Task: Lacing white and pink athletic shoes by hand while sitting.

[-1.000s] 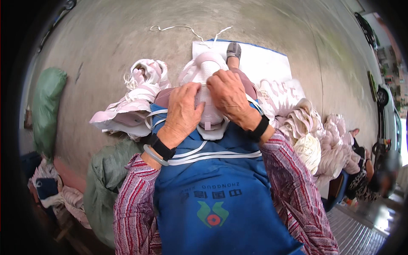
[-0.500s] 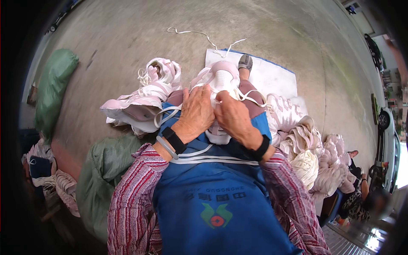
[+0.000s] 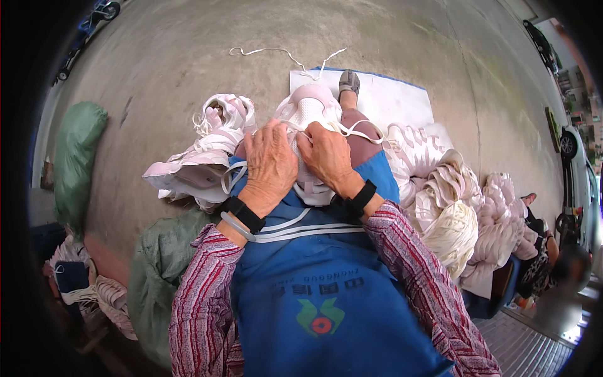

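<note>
Two hands (image 3: 295, 163), one shoe (image 3: 308, 113), one lace (image 3: 352, 129)

Matt mesh-cloth sneaker (image 3: 308, 116) with flat woven laces (image 3: 286, 55) over a smooth blue cloth apron (image 3: 326, 295); rough grey concrete floor (image 3: 176, 56); coarse green woven sack (image 3: 160, 276).

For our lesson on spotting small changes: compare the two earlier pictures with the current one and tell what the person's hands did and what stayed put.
Both hands stayed on the pink-and-white shoe in the lap. The left hand and right hand, at first spread over it, drew close together at its laces; neither let go. The pile of shoes at the left, the green sack and the white sheet stayed as they were.
</note>
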Available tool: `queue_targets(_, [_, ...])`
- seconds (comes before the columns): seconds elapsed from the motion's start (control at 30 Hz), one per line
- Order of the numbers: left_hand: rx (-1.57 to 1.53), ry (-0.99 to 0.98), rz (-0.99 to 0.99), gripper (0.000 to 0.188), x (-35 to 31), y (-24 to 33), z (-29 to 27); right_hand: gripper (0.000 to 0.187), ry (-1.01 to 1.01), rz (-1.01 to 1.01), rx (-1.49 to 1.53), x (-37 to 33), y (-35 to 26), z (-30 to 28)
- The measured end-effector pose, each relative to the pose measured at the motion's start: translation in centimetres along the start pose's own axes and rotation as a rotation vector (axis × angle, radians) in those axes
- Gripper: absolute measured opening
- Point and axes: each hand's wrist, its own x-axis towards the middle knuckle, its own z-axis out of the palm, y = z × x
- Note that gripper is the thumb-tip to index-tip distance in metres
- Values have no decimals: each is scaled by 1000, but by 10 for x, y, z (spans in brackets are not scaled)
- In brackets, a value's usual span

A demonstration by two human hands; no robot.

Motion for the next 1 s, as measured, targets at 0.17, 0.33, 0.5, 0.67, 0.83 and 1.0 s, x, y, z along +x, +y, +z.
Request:
queue_targets(0.17, [-23, -88, 26, 40, 1, 6, -2, 24, 3, -57, -21, -3, 3, 2])
queue_targets(0.33, [-91, -193, -8, 33, 9, 5, -6, 24, -24, -85, -91, -5, 3, 11])
queue_targets(0.5, [-166, -258, -35, 35, 12, -3, 1, 24, -31, -109, -68, -9, 9, 10])
queue_targets(0.67, [-268, -377, -104, 38, 19, -13, -1, 21, 37, -191, -77, -11, 17, 16])
queue_targets(0.83, [-316, -406, -117, 40, 21, -12, -4, 20, 56, -203, -47, -8, 18, 19])
queue_targets(1.0, [-238, -309, -94, 36, 13, -6, -1, 23, 17, -82, 30, -5, 10, 11])
